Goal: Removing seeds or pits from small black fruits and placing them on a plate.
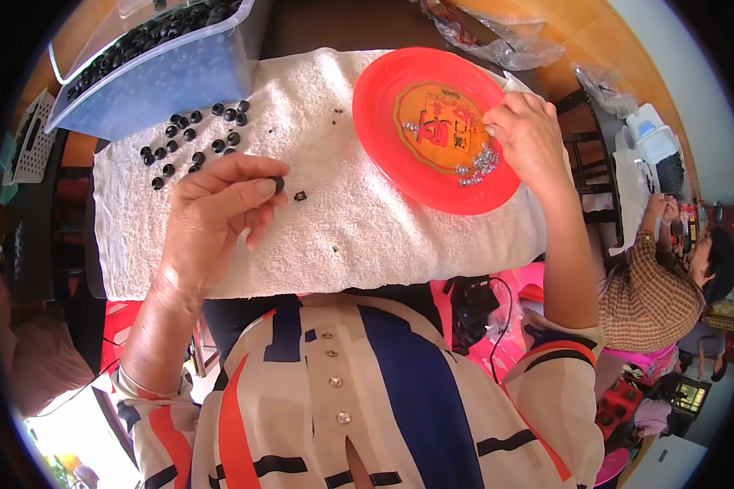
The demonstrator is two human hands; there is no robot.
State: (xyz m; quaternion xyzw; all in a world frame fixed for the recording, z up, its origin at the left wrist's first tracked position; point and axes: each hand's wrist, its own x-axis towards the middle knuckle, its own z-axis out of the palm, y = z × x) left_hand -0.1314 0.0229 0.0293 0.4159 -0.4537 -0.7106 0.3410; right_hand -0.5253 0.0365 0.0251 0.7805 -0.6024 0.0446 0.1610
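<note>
My left hand (pixel 212 200) pinches a small black bead-like cap (pixel 279 185) between thumb and fingers, above a white towel (pixel 359 253). Just right of it, a tiny dark square piece (pixel 300 196) lies on the cloth. Over the right rim of a red plate (pixel 373 122) is my right hand (pixel 532 137), its fingers drawn together; what they hold, if anything, is too small to make out. Small silvery pieces (pixel 483 165) are heaped on the plate below those fingers, with a few more near its middle. Several loose black caps (pixel 171 147) lie on the towel beyond my left hand.
A clear plastic bin (pixel 163 90) full of black caps stands at the far left. Crumpled clear bags (pixel 506 49) lie at the far right. A person in a checked shirt (pixel 652 285) sits at another table on the right. Dark specks dot the towel.
</note>
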